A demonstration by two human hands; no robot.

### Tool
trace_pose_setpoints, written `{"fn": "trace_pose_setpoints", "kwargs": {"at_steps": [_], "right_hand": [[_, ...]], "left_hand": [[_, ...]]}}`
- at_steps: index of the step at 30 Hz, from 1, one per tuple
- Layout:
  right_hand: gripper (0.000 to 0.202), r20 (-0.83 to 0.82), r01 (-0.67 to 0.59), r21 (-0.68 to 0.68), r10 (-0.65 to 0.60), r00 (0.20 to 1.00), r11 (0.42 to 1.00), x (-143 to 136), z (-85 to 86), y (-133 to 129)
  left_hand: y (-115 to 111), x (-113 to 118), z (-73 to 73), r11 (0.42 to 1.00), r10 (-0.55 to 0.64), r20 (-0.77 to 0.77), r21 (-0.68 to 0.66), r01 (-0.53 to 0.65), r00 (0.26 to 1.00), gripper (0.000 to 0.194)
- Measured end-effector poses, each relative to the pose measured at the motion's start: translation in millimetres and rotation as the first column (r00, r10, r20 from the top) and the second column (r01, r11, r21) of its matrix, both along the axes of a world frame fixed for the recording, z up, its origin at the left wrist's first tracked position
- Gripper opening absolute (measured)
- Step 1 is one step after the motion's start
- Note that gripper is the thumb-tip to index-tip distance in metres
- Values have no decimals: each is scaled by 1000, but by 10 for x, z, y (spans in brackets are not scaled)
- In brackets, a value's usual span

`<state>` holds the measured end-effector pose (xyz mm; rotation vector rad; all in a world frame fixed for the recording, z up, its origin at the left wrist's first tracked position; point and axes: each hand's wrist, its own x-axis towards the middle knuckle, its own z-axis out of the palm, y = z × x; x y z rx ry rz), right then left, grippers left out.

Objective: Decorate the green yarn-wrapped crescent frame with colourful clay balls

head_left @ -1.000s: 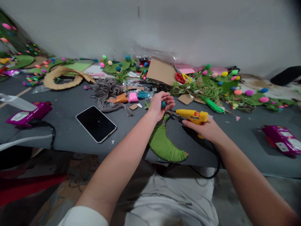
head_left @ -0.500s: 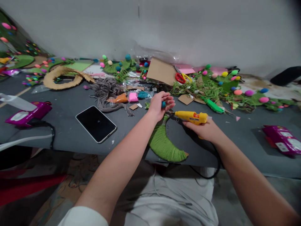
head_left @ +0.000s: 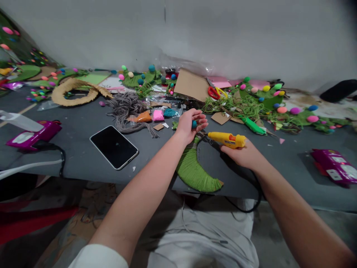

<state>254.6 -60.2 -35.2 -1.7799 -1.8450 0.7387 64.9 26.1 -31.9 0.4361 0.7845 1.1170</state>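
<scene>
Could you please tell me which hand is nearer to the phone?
Left. The left hand is right of the phone and a little farther back, with the blue ball; the right hand is farther right, past the crescent, holding the glue gun.

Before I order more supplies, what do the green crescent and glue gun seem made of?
Crescent: matte yarn, judging by its wrapped strands, over likely cardboard, brown at the bare tip. Glue gun: probably plastic, from its smooth yellow body.
</scene>
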Motion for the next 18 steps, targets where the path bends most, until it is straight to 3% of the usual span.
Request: {"fn": "trace_pose_setpoints", "kwargs": {"at_steps": [9, 18], "right_hand": [[32, -61, -13, 12, 14, 998, 1000, 7, -65, -5], [27, -121, -8, 33, 12, 993, 999, -19, 33, -60]], "left_hand": [[-5, 4, 9, 1000, 7, -3, 4, -7, 1000, 6], [11, 6, -13, 1000, 5, -8, 11, -5, 1000, 9]]}}
